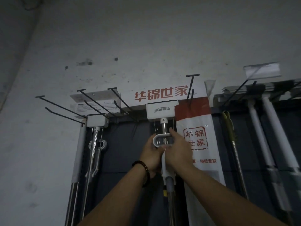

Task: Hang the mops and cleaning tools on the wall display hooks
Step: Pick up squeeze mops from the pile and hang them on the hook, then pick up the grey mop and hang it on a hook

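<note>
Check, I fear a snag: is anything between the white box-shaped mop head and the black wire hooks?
Yes: the red-and-white plastic bag on the black wire hook overlaps the right edge of the white box-shaped mop head.

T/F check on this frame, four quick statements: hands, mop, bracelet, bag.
1. The left hand and the right hand both hold the white loop handle of the middle mop. True.
2. The bracelet is on the right wrist. False: it is on the left wrist.
3. The mop head is at the top, up by the black hooks. True.
4. The bag beside the mop has blue print. False: its print is red.
</note>
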A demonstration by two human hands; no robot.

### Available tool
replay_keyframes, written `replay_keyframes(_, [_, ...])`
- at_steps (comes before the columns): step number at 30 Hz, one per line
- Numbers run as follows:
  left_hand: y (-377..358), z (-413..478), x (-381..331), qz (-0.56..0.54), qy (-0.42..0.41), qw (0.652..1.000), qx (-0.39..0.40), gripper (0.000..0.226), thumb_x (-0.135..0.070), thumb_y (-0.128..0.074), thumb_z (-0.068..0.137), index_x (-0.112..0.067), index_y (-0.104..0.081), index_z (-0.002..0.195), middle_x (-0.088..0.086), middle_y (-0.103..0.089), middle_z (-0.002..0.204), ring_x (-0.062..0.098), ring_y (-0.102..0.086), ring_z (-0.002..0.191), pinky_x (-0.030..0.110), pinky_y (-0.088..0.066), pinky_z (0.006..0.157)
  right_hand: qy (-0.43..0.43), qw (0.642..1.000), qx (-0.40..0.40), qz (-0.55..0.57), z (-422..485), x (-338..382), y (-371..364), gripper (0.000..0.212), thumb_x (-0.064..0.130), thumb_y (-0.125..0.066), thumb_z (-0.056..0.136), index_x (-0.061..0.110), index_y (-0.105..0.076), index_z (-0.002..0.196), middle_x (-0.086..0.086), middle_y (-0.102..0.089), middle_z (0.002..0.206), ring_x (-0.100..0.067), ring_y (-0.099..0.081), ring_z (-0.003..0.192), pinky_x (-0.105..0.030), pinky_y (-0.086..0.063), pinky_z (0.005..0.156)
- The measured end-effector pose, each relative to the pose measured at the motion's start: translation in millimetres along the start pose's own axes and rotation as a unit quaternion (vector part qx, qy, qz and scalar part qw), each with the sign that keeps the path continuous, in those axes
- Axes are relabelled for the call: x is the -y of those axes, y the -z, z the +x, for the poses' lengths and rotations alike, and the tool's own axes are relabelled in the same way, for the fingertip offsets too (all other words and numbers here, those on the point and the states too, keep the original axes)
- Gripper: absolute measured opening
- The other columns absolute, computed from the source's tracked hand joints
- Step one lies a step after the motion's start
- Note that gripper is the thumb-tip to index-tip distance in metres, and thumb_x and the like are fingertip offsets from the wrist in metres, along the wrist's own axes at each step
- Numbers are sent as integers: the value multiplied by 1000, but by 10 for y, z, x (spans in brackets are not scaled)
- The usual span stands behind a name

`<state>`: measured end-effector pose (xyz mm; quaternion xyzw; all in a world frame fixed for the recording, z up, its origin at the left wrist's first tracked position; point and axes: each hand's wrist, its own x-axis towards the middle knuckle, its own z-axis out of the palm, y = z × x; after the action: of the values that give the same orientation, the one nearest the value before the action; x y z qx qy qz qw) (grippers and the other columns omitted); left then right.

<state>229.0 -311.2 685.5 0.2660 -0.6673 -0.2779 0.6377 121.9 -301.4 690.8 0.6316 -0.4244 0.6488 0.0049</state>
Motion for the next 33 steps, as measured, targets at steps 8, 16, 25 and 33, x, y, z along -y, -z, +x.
replay_keyframes(8, [-29,-45,120,23,10,999,-46,38,-6,-61,101,-37,-64,122,15,-76,108,24,-77,88,32,-61,71,9,992,55,-110,-45,-19,6,78,12,-55,106,37,-16,168,-8,-61,137,-21,-65,113,-37,-57,101])
replay_keyframes(16, [204,-442,273,154,84,984,14,26,5,-59,99,-19,-59,110,-1,-65,74,5,-62,62,15,-52,60,-10,984,122,-130,-704,-42,-145,69,12,-61,99,25,-32,160,-11,-54,140,-23,-62,121,-32,-56,97])
replay_keyframes(25, [584,-1822,835,209,169,963,31,20,-10,-63,98,-18,-65,116,9,-75,100,22,-68,84,35,-56,74,-98,979,180,3,-2202,-622,-92,10,20,-65,99,26,-68,106,5,-74,98,-14,-71,89,-37,-61,86])
replay_keyframes(33, [745,-3921,1556,192,294,934,64,25,-21,-66,101,-15,-69,125,7,-74,117,24,-72,104,42,-60,93,-252,905,343,10,-4124,-1193,-203,19,31,-59,103,20,-74,103,-1,-71,96,-25,-70,92,-44,-57,82])
